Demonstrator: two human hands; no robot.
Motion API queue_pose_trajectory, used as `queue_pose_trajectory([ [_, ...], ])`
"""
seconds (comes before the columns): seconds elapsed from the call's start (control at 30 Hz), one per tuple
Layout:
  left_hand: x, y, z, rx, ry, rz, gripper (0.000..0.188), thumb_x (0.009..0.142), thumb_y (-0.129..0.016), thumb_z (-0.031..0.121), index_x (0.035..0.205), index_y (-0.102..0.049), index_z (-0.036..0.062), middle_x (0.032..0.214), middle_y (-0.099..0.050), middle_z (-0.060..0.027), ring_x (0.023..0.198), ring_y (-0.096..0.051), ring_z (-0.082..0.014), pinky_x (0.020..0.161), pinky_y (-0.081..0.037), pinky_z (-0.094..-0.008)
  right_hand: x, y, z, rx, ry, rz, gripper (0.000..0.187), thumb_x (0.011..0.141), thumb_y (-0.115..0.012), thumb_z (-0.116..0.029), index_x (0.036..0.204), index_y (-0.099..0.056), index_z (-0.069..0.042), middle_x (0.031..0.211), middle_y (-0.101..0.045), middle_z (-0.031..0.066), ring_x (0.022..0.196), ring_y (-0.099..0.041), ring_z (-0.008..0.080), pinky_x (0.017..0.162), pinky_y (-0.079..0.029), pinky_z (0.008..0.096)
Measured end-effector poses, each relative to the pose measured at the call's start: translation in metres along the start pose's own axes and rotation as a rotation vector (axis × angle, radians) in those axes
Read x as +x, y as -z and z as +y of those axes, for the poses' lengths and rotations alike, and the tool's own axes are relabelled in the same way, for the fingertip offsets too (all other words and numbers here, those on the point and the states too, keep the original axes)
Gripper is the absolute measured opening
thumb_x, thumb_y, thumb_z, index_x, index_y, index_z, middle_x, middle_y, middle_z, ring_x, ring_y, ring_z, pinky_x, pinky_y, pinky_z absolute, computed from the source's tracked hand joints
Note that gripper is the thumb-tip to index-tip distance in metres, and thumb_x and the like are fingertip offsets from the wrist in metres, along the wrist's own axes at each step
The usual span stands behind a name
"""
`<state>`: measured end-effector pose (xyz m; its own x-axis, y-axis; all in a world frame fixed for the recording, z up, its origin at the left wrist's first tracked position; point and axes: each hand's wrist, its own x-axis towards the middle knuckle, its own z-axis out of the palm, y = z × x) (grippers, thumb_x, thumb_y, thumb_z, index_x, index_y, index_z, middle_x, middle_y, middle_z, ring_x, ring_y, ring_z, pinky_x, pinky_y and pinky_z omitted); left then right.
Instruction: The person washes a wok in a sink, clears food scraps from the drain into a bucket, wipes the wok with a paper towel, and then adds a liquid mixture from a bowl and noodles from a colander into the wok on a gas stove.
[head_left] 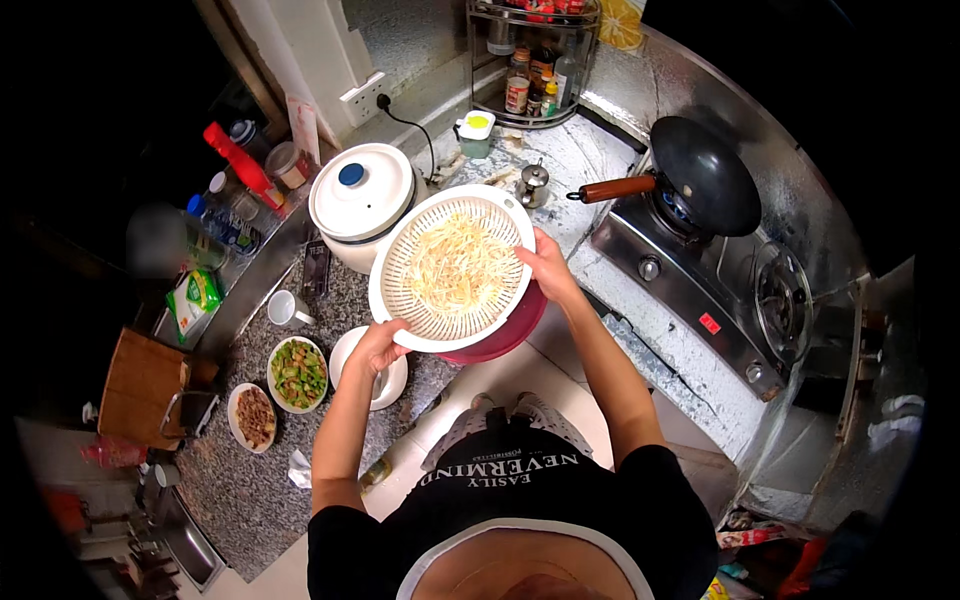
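Both my hands hold a white plastic colander in front of me, tilted slightly. In it lies a loose heap of thin pale strands that look like bean sprouts. My left hand grips the near left rim, thumb over the edge. On the right rim my right hand is closed the same way. Beneath the colander a dark red basin shows in part; I cannot tell whether they touch. A white plate sits partly hidden behind my left hand and forearm.
Left on the granite counter are a bowl of green vegetables, a bowl of meat and a white mug. A lidded white cooker stands behind the colander. At right, a black wok rests over a lit blue flame on the gas stove.
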<state>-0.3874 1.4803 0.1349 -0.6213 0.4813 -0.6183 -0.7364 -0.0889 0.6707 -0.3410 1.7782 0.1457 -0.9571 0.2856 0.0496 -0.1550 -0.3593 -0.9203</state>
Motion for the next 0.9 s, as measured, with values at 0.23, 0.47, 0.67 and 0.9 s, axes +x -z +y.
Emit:
queue_pose_trajectory([
  [0.23, -0.019, -0.003, -0.003, -0.139, -0.045, 0.013, 0.037, 0.074, -0.047, -0.004, 0.109, -0.039, -0.0083, 0.094, -0.055, -0.0183, 0.076, -0.061, -0.0242, 0.060, -0.056, -0.0296, -0.072, 0.059, 0.031, -0.643, -0.489, 0.205, 0.023, 0.085, -0.051, -0.026, 0.086, -0.036, -0.009, 0.065, -0.046, -0.0001, 0.048, -0.046, 0.0085, 0.044, -0.043, 0.0197],
  [0.47, -0.016, -0.032, -0.005, -0.145, 0.019, 0.021, 0.035, 0.075, -0.045, -0.003, 0.109, -0.038, -0.0087, 0.095, -0.053, -0.0178, 0.078, -0.061, -0.0263, 0.061, -0.056, -0.0331, -0.059, 0.036, 0.108, -0.310, -0.360, 0.175, 0.032, 0.084, -0.050, -0.014, 0.102, -0.030, 0.001, 0.094, -0.049, 0.0166, 0.062, -0.058, 0.0192, 0.054, -0.053, 0.0295],
  [0.67, -0.020, -0.023, 0.003, -0.259, 0.000, 0.027, 0.032, 0.070, -0.051, -0.001, 0.101, -0.047, -0.0041, 0.084, -0.058, -0.0131, 0.069, -0.061, -0.0236, 0.055, -0.055, -0.0318, -0.098, 0.090, 0.107, -0.223, -0.351, 0.112, 0.027, 0.082, -0.056, -0.021, 0.090, -0.034, -0.007, 0.067, -0.048, 0.0036, 0.055, -0.049, 0.0109, 0.047, -0.042, 0.0253],
  [0.9, -0.021, -0.182, 0.120, 0.034, -0.283, 0.015, 0.032, 0.073, -0.047, 0.001, 0.103, -0.041, -0.0086, 0.095, -0.053, -0.0168, 0.081, -0.059, -0.0264, 0.060, -0.056, -0.0335, -0.187, 0.163, 0.082, -0.279, -0.428, 0.187, 0.015, 0.084, -0.051, -0.014, 0.088, -0.038, -0.007, 0.066, -0.049, 0.0026, 0.056, -0.050, 0.0107, 0.050, -0.042, 0.0231],
])
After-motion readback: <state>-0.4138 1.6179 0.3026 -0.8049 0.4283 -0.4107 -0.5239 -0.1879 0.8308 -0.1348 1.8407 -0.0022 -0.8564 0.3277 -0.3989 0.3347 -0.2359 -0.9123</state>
